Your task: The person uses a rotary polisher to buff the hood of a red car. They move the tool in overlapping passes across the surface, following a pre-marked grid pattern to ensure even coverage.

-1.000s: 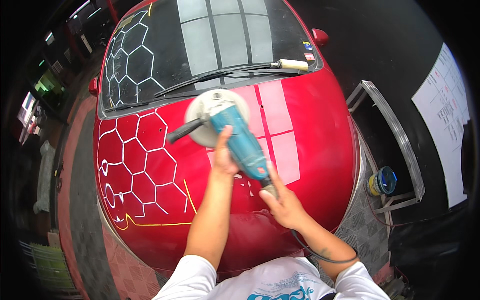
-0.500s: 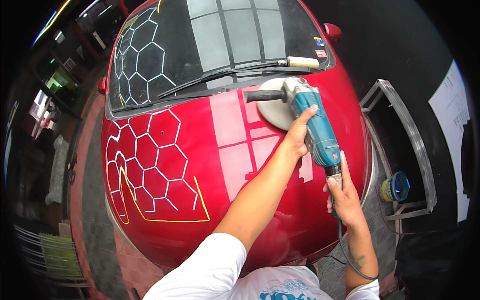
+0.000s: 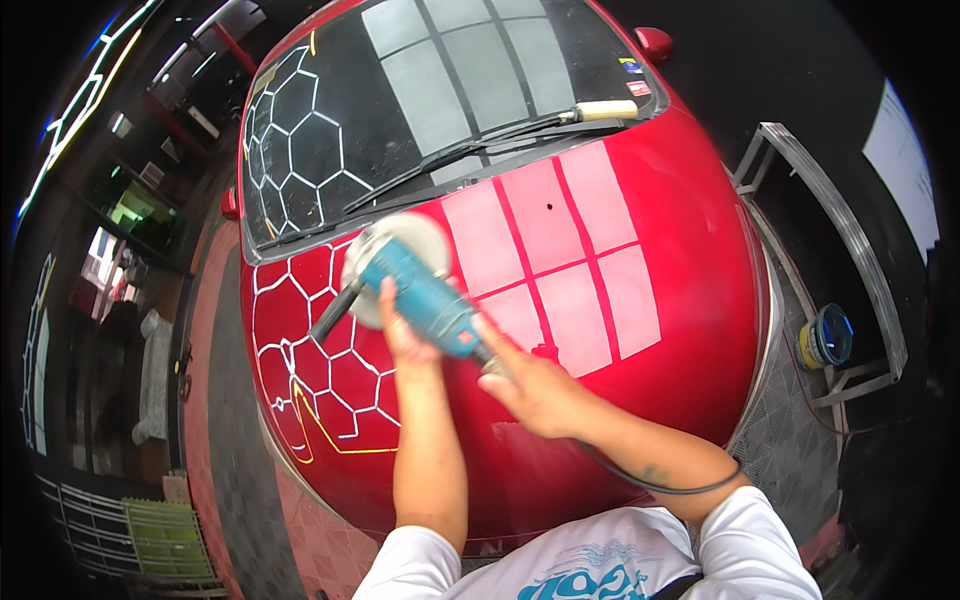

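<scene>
A teal car polisher (image 3: 428, 300) with a blurred round white pad (image 3: 428, 240) is over the red car hood (image 3: 690, 290), low by the windshield's base and left of the middle. My left hand (image 3: 408, 338) is closed around the front part of its body. The rear grip is in my right hand (image 3: 535, 388), and a black cord (image 3: 690, 490) runs from there along my right forearm. The black side handle (image 3: 335, 312) sticks out to the left with no hand on it. Whether the pad touches the paint cannot be made out.
Hexagon light reflections lie on the left of the hood and windshield (image 3: 370, 130). A pale bottle (image 3: 605, 110) rests by the wiper (image 3: 450, 152). On the right stand a metal frame (image 3: 835, 200) and a bucket (image 3: 828, 335). A green-panelled rack (image 3: 165, 535) stands lower left.
Both hands have swept the polisher from the hood's right side to its left, close to the windshield. Its side handle now points down and left. The view has shifted slightly.
</scene>
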A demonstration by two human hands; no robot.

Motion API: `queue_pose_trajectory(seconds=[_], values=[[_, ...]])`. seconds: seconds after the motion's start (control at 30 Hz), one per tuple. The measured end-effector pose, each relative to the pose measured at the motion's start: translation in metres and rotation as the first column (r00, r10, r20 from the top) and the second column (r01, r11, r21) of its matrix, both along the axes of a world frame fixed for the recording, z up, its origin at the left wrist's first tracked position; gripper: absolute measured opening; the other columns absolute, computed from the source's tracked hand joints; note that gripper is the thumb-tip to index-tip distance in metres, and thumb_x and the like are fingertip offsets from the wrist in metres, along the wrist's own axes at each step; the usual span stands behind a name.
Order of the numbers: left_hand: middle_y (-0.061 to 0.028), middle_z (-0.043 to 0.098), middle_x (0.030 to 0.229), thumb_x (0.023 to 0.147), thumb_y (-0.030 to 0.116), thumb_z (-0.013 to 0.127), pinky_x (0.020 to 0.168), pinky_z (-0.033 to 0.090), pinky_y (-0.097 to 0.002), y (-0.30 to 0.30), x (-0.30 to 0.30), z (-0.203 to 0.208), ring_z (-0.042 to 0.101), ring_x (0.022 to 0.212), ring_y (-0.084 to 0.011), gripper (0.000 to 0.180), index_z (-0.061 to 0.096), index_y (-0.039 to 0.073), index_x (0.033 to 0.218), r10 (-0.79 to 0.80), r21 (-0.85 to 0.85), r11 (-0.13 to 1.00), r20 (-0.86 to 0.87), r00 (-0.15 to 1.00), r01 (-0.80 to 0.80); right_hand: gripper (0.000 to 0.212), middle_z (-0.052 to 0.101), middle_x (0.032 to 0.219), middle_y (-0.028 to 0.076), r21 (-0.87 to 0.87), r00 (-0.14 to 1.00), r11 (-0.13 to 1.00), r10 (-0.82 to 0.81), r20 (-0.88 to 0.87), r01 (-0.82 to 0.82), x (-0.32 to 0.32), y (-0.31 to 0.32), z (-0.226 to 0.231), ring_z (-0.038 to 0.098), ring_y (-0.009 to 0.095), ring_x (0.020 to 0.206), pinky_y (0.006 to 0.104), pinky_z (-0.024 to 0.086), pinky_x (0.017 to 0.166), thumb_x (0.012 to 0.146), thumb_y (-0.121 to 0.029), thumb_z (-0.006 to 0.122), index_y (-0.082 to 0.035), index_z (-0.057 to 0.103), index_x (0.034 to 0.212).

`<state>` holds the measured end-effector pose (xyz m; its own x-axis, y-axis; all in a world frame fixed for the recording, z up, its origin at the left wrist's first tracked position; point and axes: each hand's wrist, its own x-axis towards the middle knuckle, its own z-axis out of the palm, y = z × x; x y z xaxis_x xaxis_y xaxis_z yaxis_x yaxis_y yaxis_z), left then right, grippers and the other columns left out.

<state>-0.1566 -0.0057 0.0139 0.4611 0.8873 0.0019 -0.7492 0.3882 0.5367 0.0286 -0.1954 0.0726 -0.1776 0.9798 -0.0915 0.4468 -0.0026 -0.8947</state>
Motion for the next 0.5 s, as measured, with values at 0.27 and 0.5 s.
queue_pose_trajectory(seconds=[0.27,0.5], values=[[-0.0193,0.064,0.132,0.101,0.072,0.063,0.104,0.059,-0.0621,-0.068,-0.135,-0.048,0.066,0.123,-0.0365,0.088,0.053,-0.001,0.148,0.162,0.138,0.973,0.161,0.974,-0.185,0.090,0.067,0.129,0.034,-0.052,0.957,0.966,0.256,0.137,-0.252,-0.088,-0.028,-0.014,0.070,0.053,0.118,0.0606,0.055,0.101,0.114,-0.036,0.059,-0.022,0.000,0.181],[-0.0202,0.068,0.131,0.101,0.070,0.067,0.103,0.060,-0.0645,-0.104,-0.084,-0.047,0.070,0.122,-0.0386,0.084,0.057,0.001,0.148,0.110,0.010,0.994,0.140,0.984,-0.112,0.091,0.064,0.143,0.038,0.019,0.995,0.997,0.076,0.061,-0.078,-0.067,-0.082,-0.036,0.067,0.054,0.128,0.0590,0.054,0.108,0.112,-0.034,0.060,-0.008,0.004,0.179]])
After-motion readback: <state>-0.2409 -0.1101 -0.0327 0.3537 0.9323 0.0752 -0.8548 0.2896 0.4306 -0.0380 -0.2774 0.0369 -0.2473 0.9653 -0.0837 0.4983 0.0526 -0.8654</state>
